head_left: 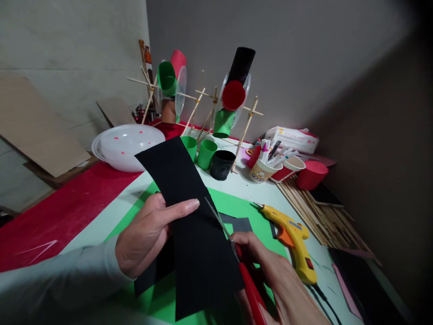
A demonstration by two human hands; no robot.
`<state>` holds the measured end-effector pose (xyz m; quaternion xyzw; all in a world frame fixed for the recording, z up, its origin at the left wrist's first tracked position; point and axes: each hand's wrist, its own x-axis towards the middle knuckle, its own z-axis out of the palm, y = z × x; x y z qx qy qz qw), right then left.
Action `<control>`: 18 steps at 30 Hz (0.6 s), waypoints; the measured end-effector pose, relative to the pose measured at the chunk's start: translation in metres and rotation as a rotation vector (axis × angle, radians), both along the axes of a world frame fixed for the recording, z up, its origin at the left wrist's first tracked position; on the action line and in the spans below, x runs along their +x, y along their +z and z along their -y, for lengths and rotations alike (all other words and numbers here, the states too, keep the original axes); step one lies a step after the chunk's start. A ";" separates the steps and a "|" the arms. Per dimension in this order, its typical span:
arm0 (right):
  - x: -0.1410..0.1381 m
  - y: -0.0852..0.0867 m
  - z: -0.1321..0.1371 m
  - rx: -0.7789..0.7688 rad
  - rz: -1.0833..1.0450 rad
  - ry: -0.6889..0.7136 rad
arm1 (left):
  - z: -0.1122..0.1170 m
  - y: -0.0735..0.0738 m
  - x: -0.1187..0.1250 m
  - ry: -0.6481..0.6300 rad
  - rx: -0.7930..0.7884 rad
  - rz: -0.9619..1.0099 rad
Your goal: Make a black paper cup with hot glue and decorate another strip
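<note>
My left hand [149,234] pinches a long sheet of black paper [189,225] from its left side, thumb across the front. My right hand [280,284] grips red-handled scissors [237,257], whose blades lie against the sheet's right edge about halfway up. The black sheet is held above a green paper sheet [237,205] on the table. More black paper scraps [241,223] lie on the green sheet behind the scissors.
A yellow glue gun [294,239] lies to the right, its cord trailing toward me. Wooden sticks [321,216], paper cups with markers [267,167], green and black paper tubes [209,155], a white plastic bowl [125,144] and a stick-and-cup structure [216,104] stand behind. Red paper [61,216] covers the left.
</note>
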<state>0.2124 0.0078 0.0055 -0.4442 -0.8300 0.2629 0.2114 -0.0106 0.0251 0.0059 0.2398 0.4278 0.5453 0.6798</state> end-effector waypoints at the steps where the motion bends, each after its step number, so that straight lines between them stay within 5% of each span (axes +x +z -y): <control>1: -0.001 0.001 -0.001 -0.003 -0.016 -0.001 | 0.000 0.000 0.000 -0.003 0.008 0.007; 18: -0.001 0.000 -0.006 -0.090 -0.079 0.050 | 0.002 -0.003 0.000 -0.029 0.028 0.017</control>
